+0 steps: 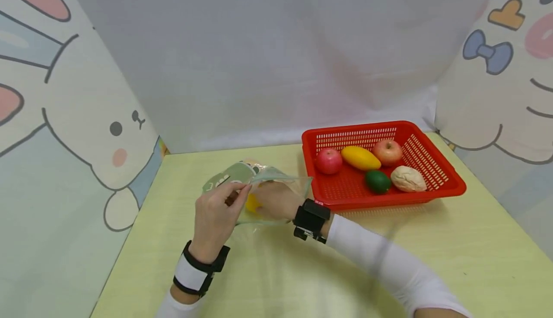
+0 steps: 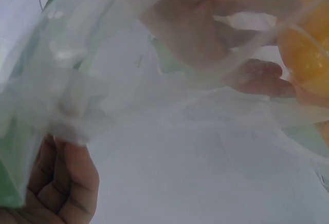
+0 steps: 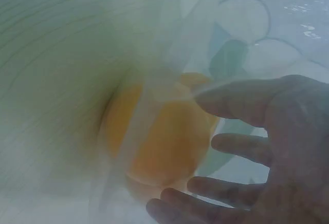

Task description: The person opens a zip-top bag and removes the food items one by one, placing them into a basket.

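A clear zip bag [image 1: 229,176] with a green printed face lies at the table's middle left. My left hand [image 1: 215,217] pinches its open edge between thumb and fingers; in the left wrist view, curled fingers of this hand [image 2: 69,183] show below the bag film [image 2: 67,85]. My right hand [image 1: 278,200] reaches inside the bag from the right. A round orange-yellow fruit [image 1: 252,203] lies at its fingertips. Through the film, the right wrist view shows the hand [image 3: 288,147] with fingers spread beside the fruit [image 3: 169,142], not curled round it.
Behind and right of the hands stands a red basket [image 1: 449,188] holding a pink-red fruit [image 1: 329,161], a yellow mango [image 1: 360,158], an apple [image 1: 387,152], a dark green fruit [image 1: 378,182] and a pale, wrinkled item [image 1: 408,179]. Cartoon-printed panels flank the table.
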A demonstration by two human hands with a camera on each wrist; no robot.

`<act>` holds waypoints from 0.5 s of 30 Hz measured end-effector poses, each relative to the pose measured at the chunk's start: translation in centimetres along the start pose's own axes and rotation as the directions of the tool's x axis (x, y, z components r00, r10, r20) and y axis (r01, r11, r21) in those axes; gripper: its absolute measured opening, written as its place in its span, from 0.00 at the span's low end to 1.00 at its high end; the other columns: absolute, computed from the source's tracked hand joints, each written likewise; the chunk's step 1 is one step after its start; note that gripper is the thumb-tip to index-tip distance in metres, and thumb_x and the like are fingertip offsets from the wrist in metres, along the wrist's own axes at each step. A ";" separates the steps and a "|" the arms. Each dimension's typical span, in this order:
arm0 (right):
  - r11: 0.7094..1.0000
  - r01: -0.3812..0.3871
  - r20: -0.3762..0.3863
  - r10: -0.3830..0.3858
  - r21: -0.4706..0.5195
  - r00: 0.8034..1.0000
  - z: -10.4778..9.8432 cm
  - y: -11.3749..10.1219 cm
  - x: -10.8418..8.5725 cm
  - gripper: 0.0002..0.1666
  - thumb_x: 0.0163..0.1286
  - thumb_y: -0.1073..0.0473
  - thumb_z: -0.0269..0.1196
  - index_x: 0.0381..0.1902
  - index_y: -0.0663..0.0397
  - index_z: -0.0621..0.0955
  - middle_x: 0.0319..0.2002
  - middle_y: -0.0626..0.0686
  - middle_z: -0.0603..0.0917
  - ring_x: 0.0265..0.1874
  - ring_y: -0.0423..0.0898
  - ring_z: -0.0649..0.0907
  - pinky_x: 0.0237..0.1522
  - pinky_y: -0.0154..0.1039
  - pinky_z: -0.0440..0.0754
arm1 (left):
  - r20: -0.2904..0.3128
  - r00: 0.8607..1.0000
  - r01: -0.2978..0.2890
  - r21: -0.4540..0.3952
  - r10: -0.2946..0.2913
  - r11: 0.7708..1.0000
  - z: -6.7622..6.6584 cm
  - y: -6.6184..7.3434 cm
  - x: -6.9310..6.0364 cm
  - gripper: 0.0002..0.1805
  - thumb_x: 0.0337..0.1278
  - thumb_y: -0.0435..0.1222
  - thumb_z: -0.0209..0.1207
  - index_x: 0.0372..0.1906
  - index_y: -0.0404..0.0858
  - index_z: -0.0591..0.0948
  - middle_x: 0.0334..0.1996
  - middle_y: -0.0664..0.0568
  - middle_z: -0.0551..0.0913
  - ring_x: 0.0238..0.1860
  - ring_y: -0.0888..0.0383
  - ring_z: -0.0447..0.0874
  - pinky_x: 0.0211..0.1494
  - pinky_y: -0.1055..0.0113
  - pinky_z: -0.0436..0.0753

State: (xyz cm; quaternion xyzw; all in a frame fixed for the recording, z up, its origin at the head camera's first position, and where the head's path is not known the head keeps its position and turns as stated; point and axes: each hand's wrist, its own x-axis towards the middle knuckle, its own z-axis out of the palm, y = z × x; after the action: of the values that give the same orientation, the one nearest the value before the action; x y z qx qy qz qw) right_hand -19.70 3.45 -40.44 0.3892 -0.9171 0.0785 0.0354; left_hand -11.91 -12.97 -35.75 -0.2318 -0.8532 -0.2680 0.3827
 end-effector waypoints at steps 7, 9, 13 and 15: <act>0.997 -0.033 0.030 0.031 0.076 0.999 2.1 0.3 1.6 0.30 0.66 0.56 0.73 0.64 0.49 0.78 0.37 0.47 0.82 0.40 0.45 0.76 0.53 0.40 0.74 | -0.003 1.000 -0.009 0.001 0.009 1.000 0.0 -0.1 0.0 0.08 0.51 0.29 0.78 0.32 0.33 0.89 0.20 0.48 0.87 0.18 0.60 0.83 0.23 0.68 0.83; 0.997 -0.029 0.019 0.028 0.068 0.999 2.4 0.4 1.6 0.32 0.64 0.54 0.75 0.65 0.48 0.78 0.39 0.46 0.82 0.41 0.45 0.75 0.53 0.41 0.74 | -0.001 1.000 -0.014 0.001 0.014 1.000 0.0 -0.1 -0.1 0.08 0.51 0.30 0.78 0.32 0.33 0.89 0.20 0.48 0.87 0.18 0.60 0.83 0.23 0.68 0.83; 0.997 -0.041 0.005 0.041 0.070 0.999 2.4 0.5 1.5 0.30 0.61 0.51 0.77 0.61 0.45 0.81 0.39 0.45 0.84 0.41 0.44 0.75 0.53 0.40 0.74 | 0.004 1.000 -0.018 0.002 0.018 1.000 0.1 -0.1 -0.1 0.08 0.50 0.30 0.78 0.32 0.33 0.88 0.20 0.49 0.87 0.19 0.60 0.83 0.24 0.69 0.83; 0.996 -0.050 0.003 0.050 0.068 0.999 2.1 0.5 1.5 0.32 0.60 0.48 0.78 0.61 0.43 0.82 0.41 0.43 0.83 0.43 0.44 0.75 0.53 0.39 0.75 | 0.004 1.000 -0.015 0.002 0.014 1.000 0.1 -0.2 -0.1 0.08 0.51 0.30 0.78 0.32 0.33 0.89 0.20 0.49 0.87 0.19 0.60 0.82 0.24 0.69 0.83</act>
State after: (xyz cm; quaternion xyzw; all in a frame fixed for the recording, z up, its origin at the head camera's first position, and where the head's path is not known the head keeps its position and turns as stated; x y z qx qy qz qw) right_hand -21.08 2.40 -42.41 0.3673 -0.9233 0.1103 0.0195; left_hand -12.01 -13.08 -35.95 -0.2381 -0.8527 -0.2637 0.3830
